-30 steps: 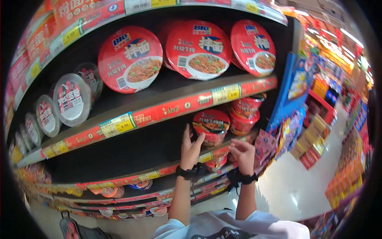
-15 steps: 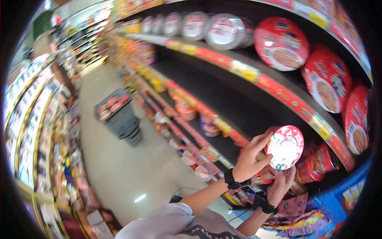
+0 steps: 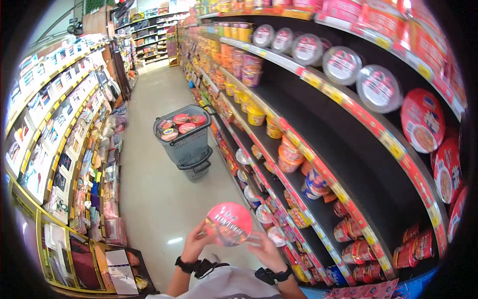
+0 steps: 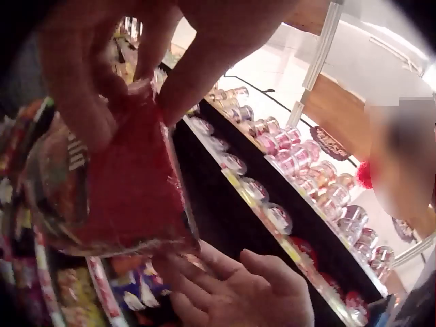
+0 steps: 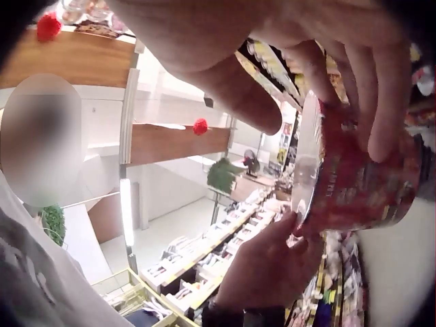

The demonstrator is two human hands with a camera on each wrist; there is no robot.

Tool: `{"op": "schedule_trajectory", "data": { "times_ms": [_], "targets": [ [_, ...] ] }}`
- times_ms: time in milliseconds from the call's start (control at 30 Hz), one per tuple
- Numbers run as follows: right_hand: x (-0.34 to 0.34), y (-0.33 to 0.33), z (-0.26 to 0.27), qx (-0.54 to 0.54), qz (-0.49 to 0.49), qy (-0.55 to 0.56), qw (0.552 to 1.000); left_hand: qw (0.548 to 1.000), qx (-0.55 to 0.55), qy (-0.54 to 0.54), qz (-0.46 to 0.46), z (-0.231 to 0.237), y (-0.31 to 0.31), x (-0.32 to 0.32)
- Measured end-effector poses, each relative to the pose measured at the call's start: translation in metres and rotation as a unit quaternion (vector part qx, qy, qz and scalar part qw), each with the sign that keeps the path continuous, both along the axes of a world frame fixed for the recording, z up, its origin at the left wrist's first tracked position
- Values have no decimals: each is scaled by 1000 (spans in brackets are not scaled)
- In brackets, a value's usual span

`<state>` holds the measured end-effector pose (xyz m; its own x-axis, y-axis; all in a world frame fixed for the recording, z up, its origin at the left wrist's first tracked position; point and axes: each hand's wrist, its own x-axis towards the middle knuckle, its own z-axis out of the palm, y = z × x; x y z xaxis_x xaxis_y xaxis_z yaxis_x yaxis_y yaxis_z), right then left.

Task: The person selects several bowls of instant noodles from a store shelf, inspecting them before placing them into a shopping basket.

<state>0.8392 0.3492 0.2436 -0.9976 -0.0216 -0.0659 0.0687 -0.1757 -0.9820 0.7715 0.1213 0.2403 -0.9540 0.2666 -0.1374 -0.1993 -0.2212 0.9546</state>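
A red instant noodle bowl (image 3: 229, 224) is held in front of the body, its printed lid facing up. My left hand (image 3: 198, 242) grips its left side; in the left wrist view that hand's fingers and thumb pinch the red bowl (image 4: 136, 184). My right hand (image 3: 267, 253) is at the bowl's right side. Seen from the right wrist, the right hand's fingers (image 5: 378, 102) rest along the bowl's wall with the thumb held away from it. The palm of the right hand (image 4: 238, 289) shows uncurled in the left wrist view.
A grey wheeled basket (image 3: 184, 142) holding several red bowls stands in the aisle ahead. Shelves (image 3: 323, 124) with noodle cups and bowls line the right; racks of packaged goods (image 3: 64, 134) line the left. A low carton (image 3: 122, 271) is at lower left.
The bowl has left the shelf and moved away from it over the aisle, carried by the hands. The view has swung left, bringing the basket nearer the centre. The right hand has shifted to the bowl's side.
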Motion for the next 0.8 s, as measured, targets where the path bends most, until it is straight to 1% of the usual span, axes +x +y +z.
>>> {"op": "schedule_trajectory", "data": {
  "times_ms": [133, 167, 267, 300, 433, 533, 600, 700, 800],
  "targets": [
    [-57, -65, -15, 6, 134, -89, 987, 996, -40, -36, 65, -6, -80, -19],
    [-69, -79, -24, 2, 151, -86, 985, 996, -39, -18, 84, -12, -95, -24],
    [-105, -112, -36, 19, 197, -162, 967, 990, -79, -20, 111, -27, -132, -42],
    [-113, -122, -33, 49, 192, -168, 966, 990, -75, -19, 117, -29, -141, -47],
    [-153, -146, -68, 28, 221, -179, 958, 988, -61, -39, 136, -36, -171, -70],
    [-191, -163, -70, 29, 257, -189, 947, 981, -90, -56, 159, -43, -186, -92],
    [-218, -172, -81, 27, 275, -192, 942, 977, -100, -69, 174, -56, -196, -109],
    [-266, -186, -92, 47, 293, -199, 934, 973, -103, -82, 189, -70, -208, -145],
    [-323, -199, -109, 72, 311, -182, 930, 970, -125, -83, 190, -66, -220, -192]
  ]
}}
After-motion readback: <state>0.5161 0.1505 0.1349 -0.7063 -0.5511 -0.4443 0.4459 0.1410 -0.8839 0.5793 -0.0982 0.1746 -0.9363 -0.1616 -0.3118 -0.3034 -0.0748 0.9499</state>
